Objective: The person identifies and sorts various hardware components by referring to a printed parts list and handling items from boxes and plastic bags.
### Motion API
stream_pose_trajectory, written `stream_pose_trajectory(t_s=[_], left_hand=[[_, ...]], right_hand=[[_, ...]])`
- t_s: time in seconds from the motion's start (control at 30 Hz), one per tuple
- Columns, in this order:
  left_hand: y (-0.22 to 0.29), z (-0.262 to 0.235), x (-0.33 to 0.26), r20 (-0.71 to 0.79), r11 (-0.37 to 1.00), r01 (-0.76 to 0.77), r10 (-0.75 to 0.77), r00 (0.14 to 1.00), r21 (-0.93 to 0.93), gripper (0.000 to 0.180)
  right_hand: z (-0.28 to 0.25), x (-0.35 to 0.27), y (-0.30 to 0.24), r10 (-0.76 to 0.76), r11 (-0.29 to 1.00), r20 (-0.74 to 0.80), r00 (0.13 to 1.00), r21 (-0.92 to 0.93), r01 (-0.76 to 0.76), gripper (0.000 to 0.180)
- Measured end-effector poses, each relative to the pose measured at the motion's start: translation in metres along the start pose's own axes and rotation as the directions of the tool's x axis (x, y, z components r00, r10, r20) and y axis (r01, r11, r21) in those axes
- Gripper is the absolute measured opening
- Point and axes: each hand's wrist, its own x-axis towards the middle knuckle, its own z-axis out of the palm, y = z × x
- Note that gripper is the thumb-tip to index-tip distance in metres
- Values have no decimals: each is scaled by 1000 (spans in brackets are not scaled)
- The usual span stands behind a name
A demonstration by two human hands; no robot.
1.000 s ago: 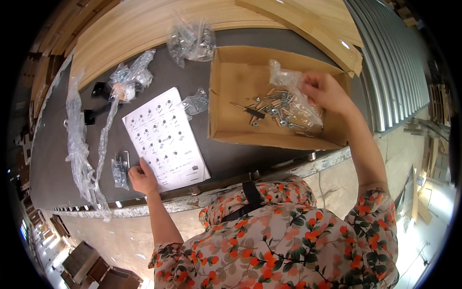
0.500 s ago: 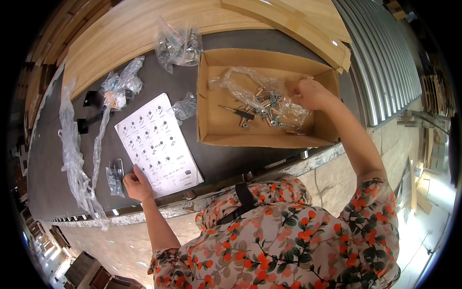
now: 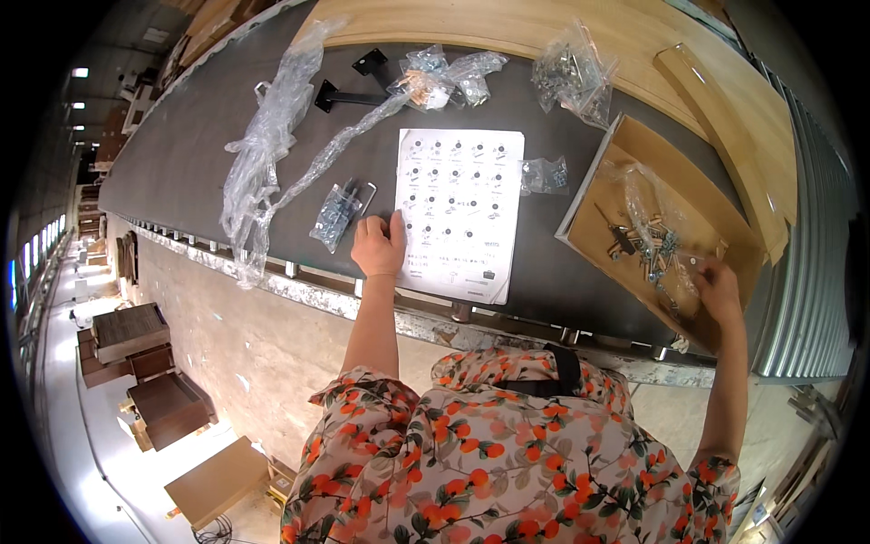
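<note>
Dark worktop (image 3: 548, 258) with printed sheets (image 3: 460, 218), open carton (image 3: 691, 186), bagged hardware (image 3: 335, 218), plastic wrap (image 3: 272, 136).

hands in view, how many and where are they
2: the left hand at the left edge of the printed sheet, and the right hand at the right end of the open cardboard box.

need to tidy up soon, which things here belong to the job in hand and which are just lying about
Likely belong:
printed sheets, left hand at edge
cardboard box, right hand over it
loose hardware
bagged hardware

Likely just lying about:
crumpled plastic wrap
brown furniture
</note>
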Motion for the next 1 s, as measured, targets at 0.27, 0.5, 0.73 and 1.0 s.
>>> stream_pose_trajectory(t_s=[0.27,0.5,0.73,1.0], left_hand=[[4,0,1,-18,998,2,-3,1000,-68,33],[-2,-13,1,51,871,218,-218,975,-441,24],[82,-61,-27,415,411,381,-8,910,-828,8],[131,-83,-21,765,-41,910,526,372,-414,26]], right_hand=[[9,-57,-88,252,644,-262,932,764,41,14],[33,-91,-143,105,632,-136,985,774,39,16],[92,-92,-201,-50,561,106,993,825,-60,13],[111,-85,-240,-141,564,246,959,816,-126,9]])
